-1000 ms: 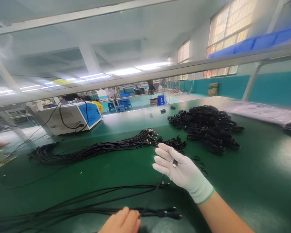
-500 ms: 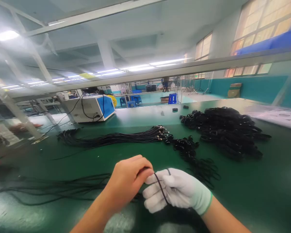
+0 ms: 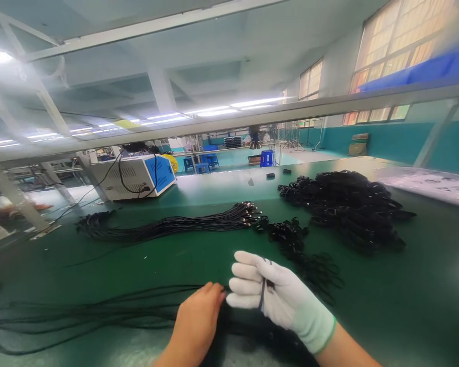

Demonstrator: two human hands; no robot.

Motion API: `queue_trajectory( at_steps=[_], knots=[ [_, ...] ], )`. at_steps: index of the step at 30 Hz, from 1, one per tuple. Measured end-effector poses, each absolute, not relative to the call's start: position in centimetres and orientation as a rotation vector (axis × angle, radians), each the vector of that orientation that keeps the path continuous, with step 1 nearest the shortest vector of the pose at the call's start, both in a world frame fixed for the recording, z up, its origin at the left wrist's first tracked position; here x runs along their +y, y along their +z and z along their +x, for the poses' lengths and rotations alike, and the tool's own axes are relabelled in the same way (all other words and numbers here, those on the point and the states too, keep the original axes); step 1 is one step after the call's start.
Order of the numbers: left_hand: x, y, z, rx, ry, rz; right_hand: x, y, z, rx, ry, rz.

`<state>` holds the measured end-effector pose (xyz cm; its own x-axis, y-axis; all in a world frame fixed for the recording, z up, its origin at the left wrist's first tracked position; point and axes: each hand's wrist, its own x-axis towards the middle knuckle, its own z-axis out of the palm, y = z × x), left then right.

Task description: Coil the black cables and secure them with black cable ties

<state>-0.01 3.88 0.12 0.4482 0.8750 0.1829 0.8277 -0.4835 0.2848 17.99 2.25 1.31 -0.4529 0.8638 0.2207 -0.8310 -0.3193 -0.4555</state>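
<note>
My right hand (image 3: 275, 298), in a white glove, hovers low over the green table (image 3: 416, 285) with its fingers stretched leftward and a thin black cable (image 3: 263, 291) looped over them, pinned by the thumb. My bare left hand (image 3: 198, 325) is curled beside it, fingertips touching the same cable where it runs off to the left. A loose bundle of black cables (image 3: 80, 313) lies flat on the table to the left of both hands.
A second bundle of black cables (image 3: 176, 224) lies farther back. A heap of coiled black cables (image 3: 348, 206) sits at the back right, small black ties (image 3: 294, 237) in front of it. A white and blue machine (image 3: 135, 176) stands at the back left.
My left hand dropped from on top of the gloved fingers to the table beside them. The right hand's fingers straightened out, the cable still looped over them.
</note>
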Motion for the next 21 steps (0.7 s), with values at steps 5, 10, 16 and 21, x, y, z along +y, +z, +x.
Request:
queue_trajectory(
  at_steps=[5, 10, 16, 21],
  knots=[
    [-0.3, 1.9, -0.1, 1.154, 0.279, 3.219, 1.9, 0.3, 17.2, -0.739, 1.902, -0.311],
    [2.8, 9.0, -0.1, 0.864, 0.389, 2.988, 0.3, -0.4, 15.2, -0.871, 2.279, -0.067],
    [5.9, 5.7, 0.2, 0.809, 0.536, 2.247, 0.3, -0.5, 14.9, -0.693, 2.437, 0.049],
    [5.2, 1.4, -1.7, 1.276, 0.556, 2.600, 0.4, 1.0, 15.6, -0.670, 2.145, 0.053]
  ],
)
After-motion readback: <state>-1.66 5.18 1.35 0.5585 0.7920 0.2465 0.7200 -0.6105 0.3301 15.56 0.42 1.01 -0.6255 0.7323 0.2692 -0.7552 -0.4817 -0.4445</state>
